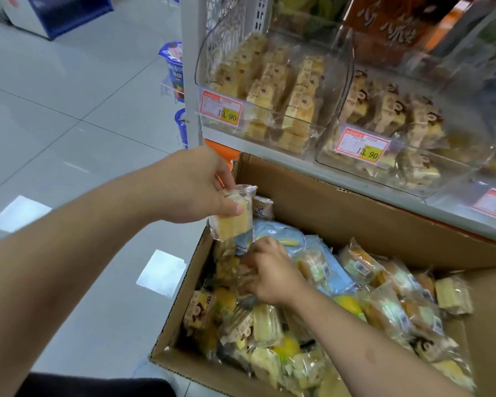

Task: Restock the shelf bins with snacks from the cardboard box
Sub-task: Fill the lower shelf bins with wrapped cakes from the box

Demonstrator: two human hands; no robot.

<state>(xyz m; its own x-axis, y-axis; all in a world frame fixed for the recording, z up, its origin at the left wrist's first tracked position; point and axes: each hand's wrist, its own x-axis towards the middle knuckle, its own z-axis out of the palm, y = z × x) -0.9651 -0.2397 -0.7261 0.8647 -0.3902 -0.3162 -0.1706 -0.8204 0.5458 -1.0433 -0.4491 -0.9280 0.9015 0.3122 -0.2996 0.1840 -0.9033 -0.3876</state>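
An open cardboard box [355, 222] sits on the floor under the shelf, filled with several wrapped cakes and snacks. My left hand [192, 187] holds a clear-wrapped yellow cake slice [235, 216] above the box's far left corner. My right hand [269, 270] reaches down into the box and its fingers curl round a wrapped snack [242, 275] in the pile. Above, two clear shelf bins hold wrapped cakes: the left bin [212, 53] and the right bin [341, 156], each with a 13.90 price tag.
The white shelf upright [191, 81] stands just beyond my left hand. Blue-lidded cups [173, 67] hang at the shelf's end. Grey tiled floor [69, 124] spreads to the left. The box flap [493, 325] rises at the right.
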